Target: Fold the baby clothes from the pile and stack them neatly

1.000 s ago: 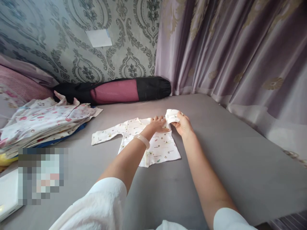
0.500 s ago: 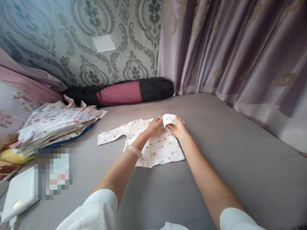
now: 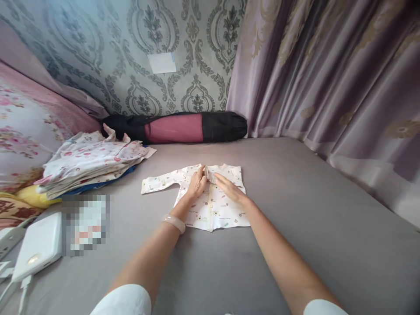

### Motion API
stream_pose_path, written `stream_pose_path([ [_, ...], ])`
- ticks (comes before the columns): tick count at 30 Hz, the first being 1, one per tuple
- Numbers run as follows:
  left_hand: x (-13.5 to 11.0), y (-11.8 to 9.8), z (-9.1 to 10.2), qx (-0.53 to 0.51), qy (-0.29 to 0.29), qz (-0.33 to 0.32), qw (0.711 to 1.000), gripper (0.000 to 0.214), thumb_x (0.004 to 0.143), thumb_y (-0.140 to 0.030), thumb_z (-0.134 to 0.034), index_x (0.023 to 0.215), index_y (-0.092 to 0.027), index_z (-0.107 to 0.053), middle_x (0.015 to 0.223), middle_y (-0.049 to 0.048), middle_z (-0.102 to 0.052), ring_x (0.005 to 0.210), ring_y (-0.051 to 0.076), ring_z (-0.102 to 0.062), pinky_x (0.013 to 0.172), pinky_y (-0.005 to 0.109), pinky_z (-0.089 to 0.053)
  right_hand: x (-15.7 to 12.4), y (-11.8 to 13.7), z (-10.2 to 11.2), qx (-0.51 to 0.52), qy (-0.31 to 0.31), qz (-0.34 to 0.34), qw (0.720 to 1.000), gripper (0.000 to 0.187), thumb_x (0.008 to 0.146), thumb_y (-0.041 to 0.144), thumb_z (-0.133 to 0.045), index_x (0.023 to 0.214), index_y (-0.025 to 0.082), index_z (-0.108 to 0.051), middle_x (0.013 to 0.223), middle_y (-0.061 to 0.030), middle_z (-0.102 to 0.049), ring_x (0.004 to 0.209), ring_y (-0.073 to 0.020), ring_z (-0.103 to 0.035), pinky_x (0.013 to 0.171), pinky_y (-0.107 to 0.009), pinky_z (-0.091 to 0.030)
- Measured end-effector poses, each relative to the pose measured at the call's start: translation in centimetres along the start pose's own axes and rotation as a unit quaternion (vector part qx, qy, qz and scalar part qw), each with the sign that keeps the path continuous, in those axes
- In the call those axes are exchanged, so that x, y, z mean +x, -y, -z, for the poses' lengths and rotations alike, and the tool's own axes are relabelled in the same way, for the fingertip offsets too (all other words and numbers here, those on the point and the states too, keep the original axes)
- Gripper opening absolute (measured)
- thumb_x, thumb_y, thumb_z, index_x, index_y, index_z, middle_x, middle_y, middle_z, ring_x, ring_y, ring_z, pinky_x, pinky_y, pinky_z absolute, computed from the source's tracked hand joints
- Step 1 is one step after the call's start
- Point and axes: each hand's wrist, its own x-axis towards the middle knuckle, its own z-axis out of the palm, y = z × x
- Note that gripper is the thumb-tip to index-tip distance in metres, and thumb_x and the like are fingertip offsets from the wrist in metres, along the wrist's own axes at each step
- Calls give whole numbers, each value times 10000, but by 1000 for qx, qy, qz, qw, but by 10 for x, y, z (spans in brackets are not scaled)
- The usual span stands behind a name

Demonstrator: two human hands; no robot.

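A small white baby shirt [image 3: 215,205] with tiny prints lies flat on the grey bed sheet [image 3: 295,227]. Its right sleeve is folded in over the body; its left sleeve [image 3: 157,183] stretches out to the left. My left hand [image 3: 197,183] rests on the shirt near the collar, fingers lightly curled on the cloth. My right hand [image 3: 228,189] lies flat and open on the folded-in sleeve, fingers stretched toward the collar. A pale bangle [image 3: 173,222] sits on my left wrist.
A stack of printed baby clothes [image 3: 92,159] lies at the left. A black and pink rolled bag [image 3: 183,127] lies along the patterned wall. Purple curtains [image 3: 328,78] hang on the right. A white device [image 3: 39,245] and floral pillows [image 3: 22,135] sit at far left.
My right hand carried the right sleeve in over the shirt's body, let it go, and now lies flat on it. The view has shifted so more of the left shows.
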Motion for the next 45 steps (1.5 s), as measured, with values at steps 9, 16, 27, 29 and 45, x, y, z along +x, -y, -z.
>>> stream_pose_path([
  [9,-6,-15,4,51,-44,-32,997,394,948,-372,-404,1183,-162,-641,1006,97,-684,968,232,-614,942,387,-436,-2,2,-6,-223,28,101,969,517,976,343,-292,1414,150,-485,1509,-97,-422,1407,-192,-353,1192,-382,-230],
  [16,-4,-3,-3,115,-20,-54,992,292,848,-216,-509,1062,-170,-702,966,87,-655,897,223,-584,898,374,-448,12,1,-16,-427,-64,12,902,563,988,299,-263,1491,58,-338,1575,-151,-278,1469,-231,-202,1202,-422,-147],
  [27,-4,-1,-6,121,-47,-34,991,306,857,-197,-506,1128,-179,-648,1037,97,-615,992,234,-575,929,383,-441,31,3,-31,-487,-95,-36,867,613,994,339,-208,1504,10,-291,1588,-146,-240,1475,-258,-170,1201,-441,-114],
  [29,-4,-2,-6,137,-43,-21,989,275,872,-201,-494,1087,-174,-664,1016,106,-618,990,241,-573,925,385,-437,31,-1,-34,-491,-98,-30,865,616,992,334,-202,1509,8,-277,1592,-139,-229,1476,-255,-164,1202,-443,-101],
  [45,-3,1,-5,162,-32,-10,986,315,869,-150,-450,1082,-183,-679,980,93,-624,987,232,-573,927,376,-428,25,-18,6,-531,-118,-92,834,659,989,383,-189,1519,-4,-237,1593,-155,-209,1476,-258,-153,1196,-432,-74],
])
